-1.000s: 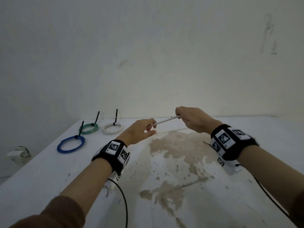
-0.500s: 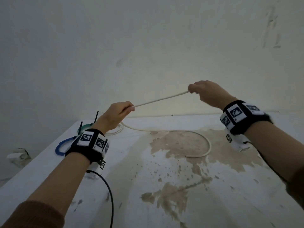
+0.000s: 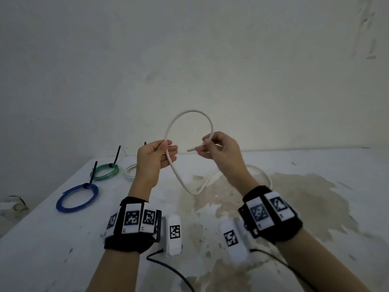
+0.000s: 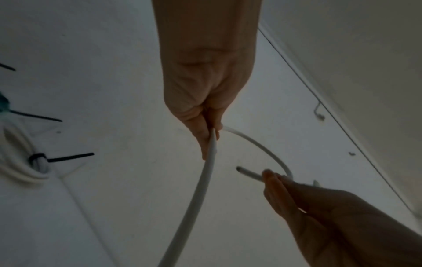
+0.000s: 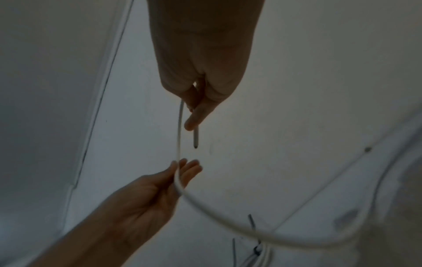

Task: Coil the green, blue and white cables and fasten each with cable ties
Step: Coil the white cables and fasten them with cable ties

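Observation:
A loose white cable [image 3: 189,111] arches up between my two raised hands. My left hand [image 3: 165,144] pinches it between thumb and forefinger; from there it drops to the table [image 3: 52,239] and trails right. My right hand [image 3: 207,145] pinches the cable just short of its free end [image 3: 189,150], which points at the left hand. The left wrist view shows the left hand [image 4: 211,133] on the cable [image 4: 198,189] and the right hand [image 4: 271,177] on the end piece. In the right wrist view the right hand [image 5: 194,112] sits above the left hand [image 5: 180,168].
At the table's far left lie a blue coil [image 3: 77,199], a green coil [image 3: 104,172] and a white coil [image 3: 130,171], each bound with a black cable tie. A brown stain [image 3: 294,197] covers the table's middle and right. A pale wall [image 3: 189,60] rises right behind.
The hands have come close together, bending the cable stretch between them from a straight line into an upright arch. The right hand has dropped and moved left.

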